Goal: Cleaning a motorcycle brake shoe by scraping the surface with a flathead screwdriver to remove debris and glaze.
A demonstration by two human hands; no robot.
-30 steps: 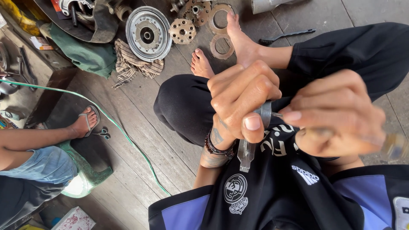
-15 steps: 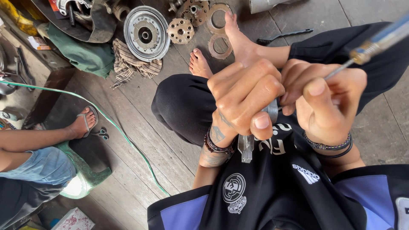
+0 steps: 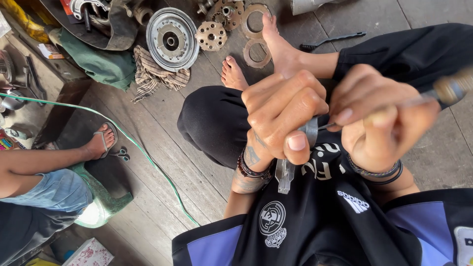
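My left hand [image 3: 283,116] is closed around a small grey metal part [image 3: 286,172] whose flat end sticks out below the fist. My right hand [image 3: 382,118] grips a screwdriver [image 3: 446,91] by its blurred handle; the thin shaft runs left and its tip meets the metal part at my left thumb. Both hands are raised close to the camera, above my crossed legs in black trousers.
On the plank floor at the top lie a round metal drum [image 3: 172,38], a toothed hub [image 3: 211,35], two flat rings [image 3: 256,49] and a striped rag [image 3: 152,75]. A green hose [image 3: 148,162] crosses the floor. Another person's leg and sandalled foot [image 3: 101,143] are at left.
My right hand has shifted from beside the left fist to a little farther right, and the screwdriver handle has dropped from the upper right to a lower slant.
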